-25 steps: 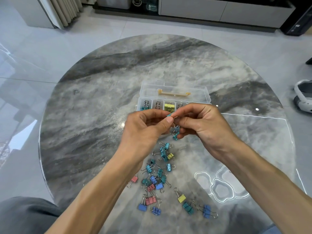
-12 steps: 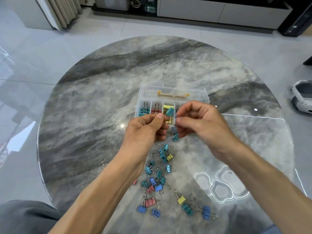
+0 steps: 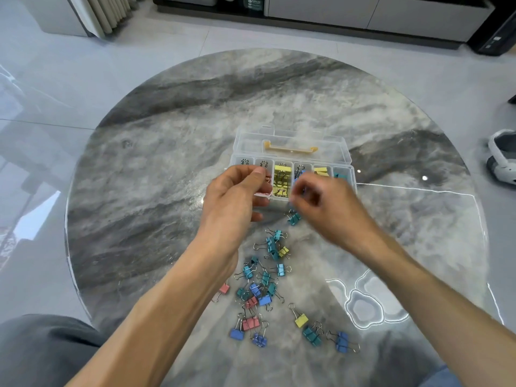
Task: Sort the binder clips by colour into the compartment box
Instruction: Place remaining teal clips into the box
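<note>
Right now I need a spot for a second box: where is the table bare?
The table is bare left of the compartment box and the left hand, beyond the box's open lid, and right of the right hand. It is crowded between the forearms, where the loose binder clips lie.

A round table (image 3: 173, 152) of grey and white marble fills the middle of the view, its polished top catching bright spots of light and a cloud-shaped reflection (image 3: 365, 303) near the right edge. Around it lies a glossy floor (image 3: 55, 88) of large pale grey tiles. Along the far wall runs a low cabinet (image 3: 377, 12) with light fronts on a dark base, and pleated cream curtains (image 3: 111, 12) hang at the far left.
</note>
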The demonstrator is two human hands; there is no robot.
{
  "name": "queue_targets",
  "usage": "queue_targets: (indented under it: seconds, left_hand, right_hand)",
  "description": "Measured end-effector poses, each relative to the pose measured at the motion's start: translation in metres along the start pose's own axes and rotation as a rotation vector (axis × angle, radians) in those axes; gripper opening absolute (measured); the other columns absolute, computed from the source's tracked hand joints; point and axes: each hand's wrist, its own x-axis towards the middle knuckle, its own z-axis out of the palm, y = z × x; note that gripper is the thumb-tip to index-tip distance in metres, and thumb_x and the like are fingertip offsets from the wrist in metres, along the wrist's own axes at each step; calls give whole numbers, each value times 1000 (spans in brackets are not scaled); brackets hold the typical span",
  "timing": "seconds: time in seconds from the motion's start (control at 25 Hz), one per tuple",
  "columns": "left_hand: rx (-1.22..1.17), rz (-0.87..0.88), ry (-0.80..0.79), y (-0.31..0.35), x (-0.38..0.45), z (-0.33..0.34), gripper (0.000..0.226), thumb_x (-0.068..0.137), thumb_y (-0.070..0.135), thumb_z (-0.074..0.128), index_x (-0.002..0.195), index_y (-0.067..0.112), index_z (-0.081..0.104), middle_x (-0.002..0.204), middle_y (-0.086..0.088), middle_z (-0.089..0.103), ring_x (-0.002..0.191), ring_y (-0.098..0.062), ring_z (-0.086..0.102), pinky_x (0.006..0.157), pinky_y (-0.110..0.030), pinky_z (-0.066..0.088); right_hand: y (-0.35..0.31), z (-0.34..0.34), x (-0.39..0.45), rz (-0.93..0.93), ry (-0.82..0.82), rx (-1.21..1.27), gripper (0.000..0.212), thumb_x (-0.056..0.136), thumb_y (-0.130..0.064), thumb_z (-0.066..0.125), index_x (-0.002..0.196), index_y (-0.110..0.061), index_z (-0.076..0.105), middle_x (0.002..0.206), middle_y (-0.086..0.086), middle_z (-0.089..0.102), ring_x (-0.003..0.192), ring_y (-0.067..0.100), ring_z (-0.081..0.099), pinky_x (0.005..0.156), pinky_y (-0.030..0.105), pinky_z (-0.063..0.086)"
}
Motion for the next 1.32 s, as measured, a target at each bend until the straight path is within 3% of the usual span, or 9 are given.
queue_targets:
  seconds: [0.08,0.16,0.44,0.6,0.8,0.96,1.08,1.2,1.32]
  left_hand:
    - [-4,-1,-4,1,-1,0,12,98,23,59,94,17,69,94,-6,74,73,-16,63,49,-18,47]
    - [38,7,-8,-1,0,-2,15,98,26,59,93,18,71,98,-5,75,77,-16,65,52,-19,48]
    - [66,32,-2,-2,1,-1,17,98,21,58,92,15,72,95,-6,75,76,-17,68,55,-20,47]
    - [272,125,73,-5,1,0,22,97,10,53,93,19,72,89,-1,73,60,-3,60,60,-21,46]
    - [-131,-20,-5,3,3,-5,27,102,6,45,100,3,71,82,-12,68,62,-15,65,56,-21,55]
    - [-69,80,-139,-6,-1,1,20,99,8,54,97,2,73,75,-14,69,70,-21,67,70,-26,60]
    - [-85,139,-101,-8,-1,3,13,92,10,63,93,2,73,75,-12,70,66,-17,65,61,-23,57]
    - [-84,124,-103,-8,-1,3,12,91,16,65,87,8,72,68,0,68,57,-8,57,55,-17,50]
    - [100,197,-86,-10,-5,7,21,96,22,61,79,14,71,56,13,59,50,-4,50,52,-14,45]
  right_hand:
    - [-3,36,-15,-58,-218,-185,12,98,-37,54,97,-25,58,78,-10,65,68,8,62,67,28,55]
    - [6,60,-23,20,-225,-195,20,100,-44,49,99,-24,52,79,-9,64,70,11,60,67,29,51]
    - [5,54,-14,177,-197,139,13,94,-10,59,89,-21,58,64,-6,61,60,4,57,63,24,46]
    - [-25,24,-6,215,-226,878,16,95,3,56,90,-12,55,62,8,62,48,15,51,44,24,39]
    - [-36,6,-2,257,-263,1352,16,87,-6,60,88,-18,50,64,8,59,49,14,45,45,24,37]
    - [-35,0,0,191,-151,1159,21,93,-2,58,89,-19,45,63,6,60,45,12,39,43,23,26]
    - [-39,-4,-3,88,-65,1072,24,95,0,56,89,-18,43,60,2,60,46,13,37,45,30,20]
    - [-42,-7,-7,-70,55,922,26,94,3,59,90,-18,43,65,8,58,53,12,52,49,23,40]
    - [-37,-8,-13,-344,233,390,23,94,-3,58,97,-24,48,72,4,61,62,19,60,58,38,50]
